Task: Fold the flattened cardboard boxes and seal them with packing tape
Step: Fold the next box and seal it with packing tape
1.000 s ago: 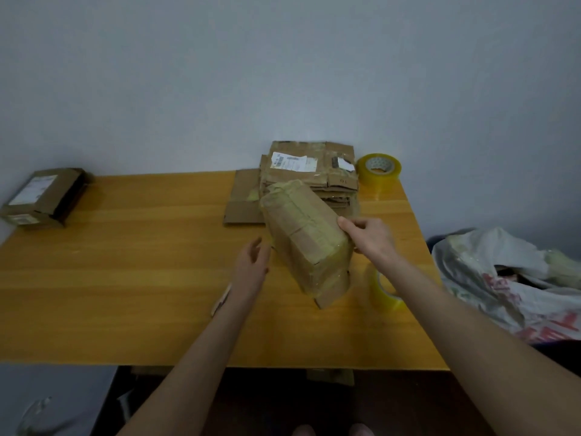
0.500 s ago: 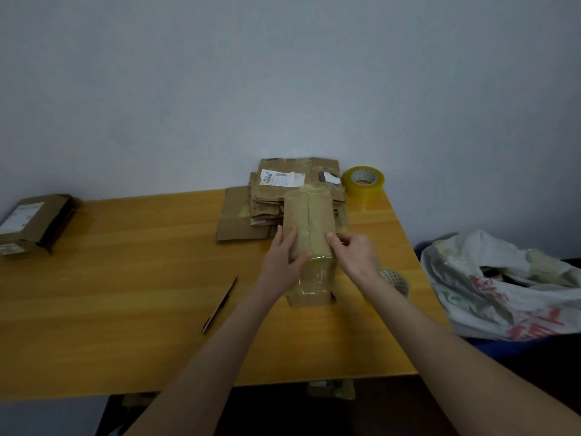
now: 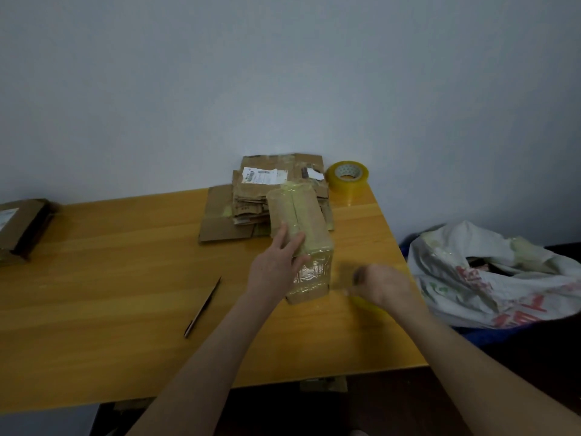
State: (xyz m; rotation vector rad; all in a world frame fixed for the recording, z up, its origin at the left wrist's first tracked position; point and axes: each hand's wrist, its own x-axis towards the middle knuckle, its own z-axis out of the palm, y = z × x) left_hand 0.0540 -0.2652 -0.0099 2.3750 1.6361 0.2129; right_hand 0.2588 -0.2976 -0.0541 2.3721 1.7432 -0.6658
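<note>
The wooden surface [image 3: 110,278] runs wide, with a crumpled white bag [image 3: 490,272] off its right edge. At the back lies the stack of flattened boxes [image 3: 267,190], and a folded box [image 3: 22,228] sits at the far left. The box [image 3: 301,215] being worked on stands tilted near the right front, leaning back toward the stack and already wrapped in glossy tape. The left hand [image 3: 276,265] lies on its near upper face with fingers straight, steadying it. The right hand [image 3: 382,284] is motion-blurred just beside the box, so its grip cannot be told; it seems to hover over a tape roll [image 3: 369,305]. A second tape roll [image 3: 347,176] stands at the back corner, and a thin tool [image 3: 202,306] lies to the left.

With only flat fingers bracing it, the tilted box could slide or tip when tape is pulled. The near roll sits close to the edge and could be knocked off.
</note>
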